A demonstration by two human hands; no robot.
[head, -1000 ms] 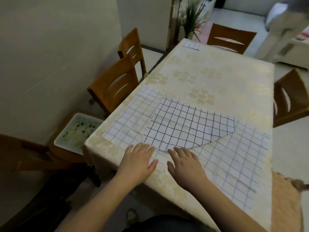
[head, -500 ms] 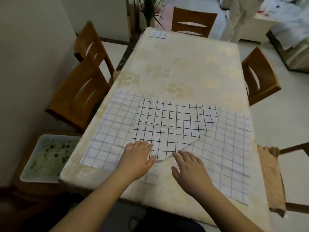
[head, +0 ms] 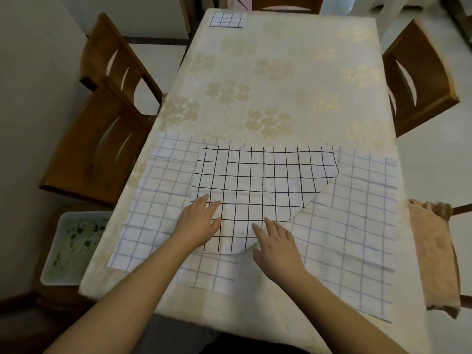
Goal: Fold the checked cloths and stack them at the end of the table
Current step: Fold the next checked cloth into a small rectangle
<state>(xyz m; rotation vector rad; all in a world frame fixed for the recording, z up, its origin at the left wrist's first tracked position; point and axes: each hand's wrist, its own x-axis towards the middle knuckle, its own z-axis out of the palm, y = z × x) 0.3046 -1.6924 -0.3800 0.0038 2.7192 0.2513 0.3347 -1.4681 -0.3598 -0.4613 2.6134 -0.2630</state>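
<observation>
Both hands flat on the big checked cloth [head: 357,213] at the near end of the worktop [head: 281,72]: left hand [head: 198,226] and right hand [head: 277,247], fingers straight and spread wide, pressing, gripping nothing. A flap [head: 255,180] is turned over the cloth's middle, showing the darker grid. Its edge on the right runs curved and slanted, not square to the cloth's sides, so if it's creased as it lies I'd expect a skewed fold and a lopsided packet that won't stack flush. Right fingers [head: 272,226] sit on the flap's curled near edge; pressing there could set a wrinkle in. There are already ripples in the cloth to the right, near the worktop's edge. The cloth's near right corner [head: 378,310] reaches the worktop edge and looks to hang over; a pull toward the body could drag the whole sheet off. Can't tell whether the lighter-grid sheet is one cloth or two overlapping ones; there's a stepped outline on the near left. If two, folding them together is the risk. Counts: one folded checked cloth [head: 226,19] at the far left corner, well apart from the hands, so the stack is one so far; one large cloth in work (maybe two); four wooden chairs in view, two on the left [head: 102,139], one on the right [head: 419,80], one at the far end; one tan towel [head: 434,251] draped just off the right edge; one white tray [head: 74,246] with green bits, below on the left.
</observation>
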